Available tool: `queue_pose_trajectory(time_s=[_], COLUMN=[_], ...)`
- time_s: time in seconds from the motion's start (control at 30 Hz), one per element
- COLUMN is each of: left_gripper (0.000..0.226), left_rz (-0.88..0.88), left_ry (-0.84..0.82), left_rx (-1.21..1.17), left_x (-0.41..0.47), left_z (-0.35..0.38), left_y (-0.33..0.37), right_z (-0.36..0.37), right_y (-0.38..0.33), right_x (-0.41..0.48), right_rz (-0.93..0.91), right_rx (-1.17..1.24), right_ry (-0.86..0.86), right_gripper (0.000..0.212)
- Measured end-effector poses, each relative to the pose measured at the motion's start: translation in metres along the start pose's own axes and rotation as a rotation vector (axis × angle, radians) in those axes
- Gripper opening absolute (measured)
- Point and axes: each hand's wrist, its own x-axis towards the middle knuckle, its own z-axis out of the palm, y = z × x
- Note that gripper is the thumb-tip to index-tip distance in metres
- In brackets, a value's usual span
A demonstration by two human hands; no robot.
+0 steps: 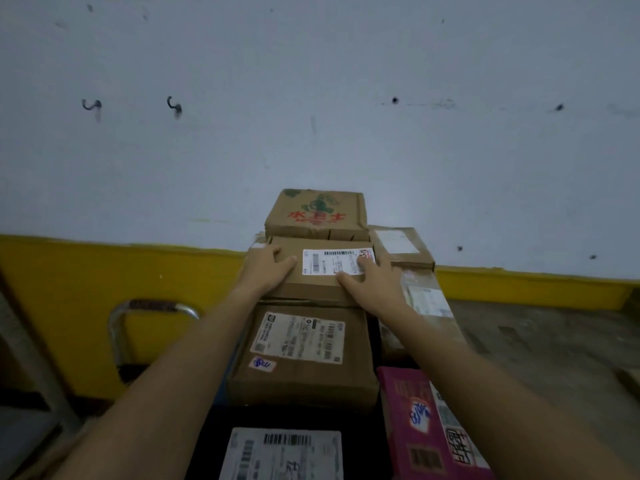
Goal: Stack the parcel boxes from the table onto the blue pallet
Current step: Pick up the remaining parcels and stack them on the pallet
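Note:
A brown parcel box with a white shipping label (318, 271) lies on top of a stack of cardboard boxes. My left hand (265, 270) rests flat on its left part, fingers straight. My right hand (372, 282) presses flat on its right part, fingertips over the label. Behind it stands a box with red and green print (317, 213). In front, lower down, lies a larger brown box with a label (304, 355). A thin strip of blue shows at the left edge of the stack (239, 344); the pallet itself is hidden.
More boxes stand at the right of the stack (403, 247), a pink-purple box (426, 424) and a white-labelled parcel (282, 453) lie nearest me. A metal handle (152, 310) rises at the left. A yellow-and-white wall is behind; concrete floor (536, 348) at the right.

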Motion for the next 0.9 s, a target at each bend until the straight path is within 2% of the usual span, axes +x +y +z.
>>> queue_pose_trajectory(time_s=[0.1,0.3,0.77,0.9], left_gripper=[0.059,0.058,0.059,0.051], left_rz=[-0.004,0.003,-0.025,-0.015], left_ry=[0.023,0.101,0.071,0.039], left_rx=[0.121,0.17,0.074,0.047], left_x=[0.005,0.006,0.009,0.016], left_z=[0.011,0.02,0.015,0.006], left_y=[-0.011,-0.014,-0.018,-0.015], right_z=[0.008,0.019,0.023,0.015], right_y=[0.004,0.012,0.011,0.013], right_x=[0.009,0.015,0.021,0.017], right_rz=[0.021,0.022,0.054,0.042], right_rx=[-0.016,-0.001,0.024,0.111], right_ry=[-0.041,0.016,0.018,0.004], right_gripper=[0.063,0.064,0.067,0.071])
